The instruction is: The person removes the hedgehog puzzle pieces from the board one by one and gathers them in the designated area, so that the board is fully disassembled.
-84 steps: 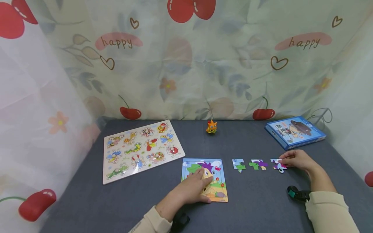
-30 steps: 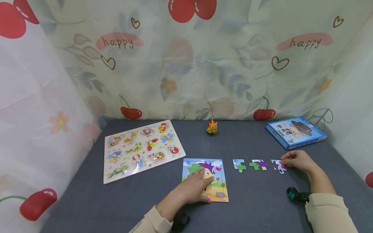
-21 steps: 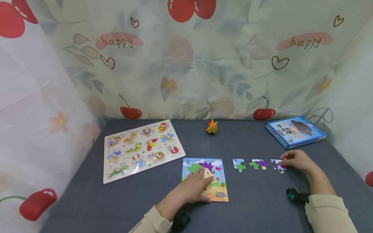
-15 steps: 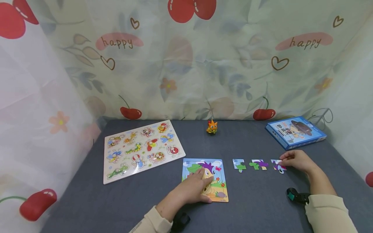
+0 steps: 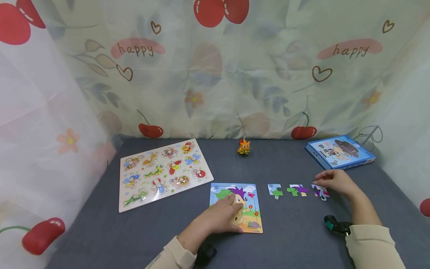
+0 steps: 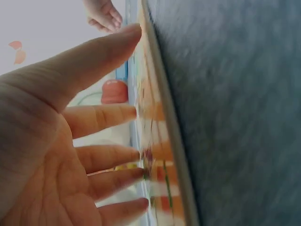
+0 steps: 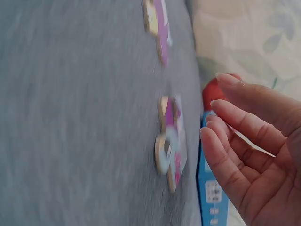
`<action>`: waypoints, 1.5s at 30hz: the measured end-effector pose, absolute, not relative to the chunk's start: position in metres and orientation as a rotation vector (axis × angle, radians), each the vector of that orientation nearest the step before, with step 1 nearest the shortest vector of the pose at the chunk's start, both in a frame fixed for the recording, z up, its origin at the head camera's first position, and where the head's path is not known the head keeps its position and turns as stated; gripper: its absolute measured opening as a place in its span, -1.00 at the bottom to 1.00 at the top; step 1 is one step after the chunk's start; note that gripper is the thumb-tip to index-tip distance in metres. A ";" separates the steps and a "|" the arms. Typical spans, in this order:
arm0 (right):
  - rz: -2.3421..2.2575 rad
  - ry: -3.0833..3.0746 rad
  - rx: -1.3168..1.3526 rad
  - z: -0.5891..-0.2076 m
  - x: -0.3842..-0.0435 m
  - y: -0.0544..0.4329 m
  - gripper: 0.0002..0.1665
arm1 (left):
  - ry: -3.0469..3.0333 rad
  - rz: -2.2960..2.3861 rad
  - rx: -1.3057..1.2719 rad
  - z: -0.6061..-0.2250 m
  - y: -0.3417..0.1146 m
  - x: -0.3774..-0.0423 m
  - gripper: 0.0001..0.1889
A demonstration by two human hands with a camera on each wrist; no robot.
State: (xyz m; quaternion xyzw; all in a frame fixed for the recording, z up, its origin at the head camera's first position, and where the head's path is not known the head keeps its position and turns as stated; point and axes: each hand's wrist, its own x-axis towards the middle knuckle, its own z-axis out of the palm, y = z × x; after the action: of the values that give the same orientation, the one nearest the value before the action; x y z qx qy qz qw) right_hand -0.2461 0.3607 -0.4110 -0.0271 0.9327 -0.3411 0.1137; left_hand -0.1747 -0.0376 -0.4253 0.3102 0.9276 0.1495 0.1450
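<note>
A small jigsaw puzzle board [image 5: 252,222] with a purple-haired cartoon picture lies at the middle front. My left hand [image 5: 218,216] rests on its left part, fingertips touching the printed face [image 6: 153,117] in the left wrist view. Three loose puzzle pieces form a row to the right: a blue-green one [image 5: 275,190], a green-purple one [image 5: 298,191] and a purple-pink one [image 5: 322,193]. Just above and behind the last of these hovers my right hand [image 5: 339,183]. In the right wrist view its loosely bent fingers [image 7: 225,155] hold nothing, and the purple-pink piece lies flat below.
To the back left lies a large white board of insect pieces [image 5: 164,172]. An orange toy figure [image 5: 243,146] stands near the back edge. The blue box [image 5: 340,151] sits at the back right, just behind my right hand. A patterned curtain [image 5: 235,74] hangs behind the table.
My right hand has let go of the purple-pink piece, risen off it and shifted slightly left and back. The piece stays at the row's right end; my left hand has hardly moved.
</note>
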 end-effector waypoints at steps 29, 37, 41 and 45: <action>-1.384 2.573 -0.235 -0.413 -0.260 0.252 -0.34 | 2.550 0.853 0.610 -0.432 -0.102 -0.212 -0.22; -1.433 2.528 -0.243 -0.411 -0.260 0.207 -0.42 | 2.544 0.804 0.620 -0.434 -0.104 -0.212 -0.17; -1.462 2.500 -0.279 -0.414 -0.259 0.185 -0.47 | 2.538 0.792 0.621 -0.436 -0.105 -0.212 -0.16; -1.475 2.476 -0.329 -0.419 -0.258 0.168 -0.50 | 2.536 0.793 0.627 -0.436 -0.106 -0.212 -0.16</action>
State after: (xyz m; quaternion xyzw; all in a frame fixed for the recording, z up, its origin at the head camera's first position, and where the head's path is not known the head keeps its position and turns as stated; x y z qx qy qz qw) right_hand -0.2580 0.1678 -0.4186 -0.1125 0.8474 -0.5048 0.1204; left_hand -0.2118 -0.1058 -0.4358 0.2247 0.9093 0.2843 0.2044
